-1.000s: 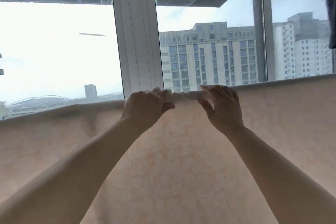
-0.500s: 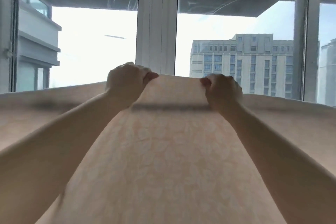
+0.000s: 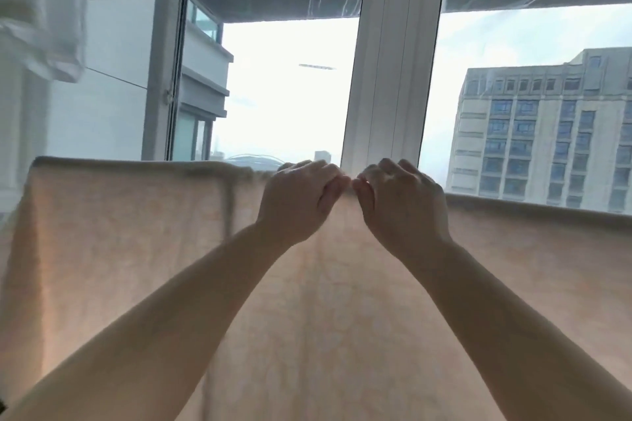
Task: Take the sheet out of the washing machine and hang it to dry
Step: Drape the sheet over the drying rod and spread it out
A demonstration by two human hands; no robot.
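Two bare forearms reach up and forward from the bottom corners of the view. The left hand [image 3: 301, 202] has its fingers curled and pinches the top edge of the sheet [image 3: 136, 249]. The right hand [image 3: 400, 205] does the same just beside it, and the knuckles of the two hands almost touch. The sheet is pale peach with a faint pattern. It hangs spread wide in front of the person, and its top edge runs nearly level across the view; its left corner is visible. What carries the edge I cannot tell. Behind it stands a white window frame [image 3: 393, 61]. At the upper left hangs a white cloth [image 3: 44, 10]. Far outside is a grey building [image 3: 547, 126].
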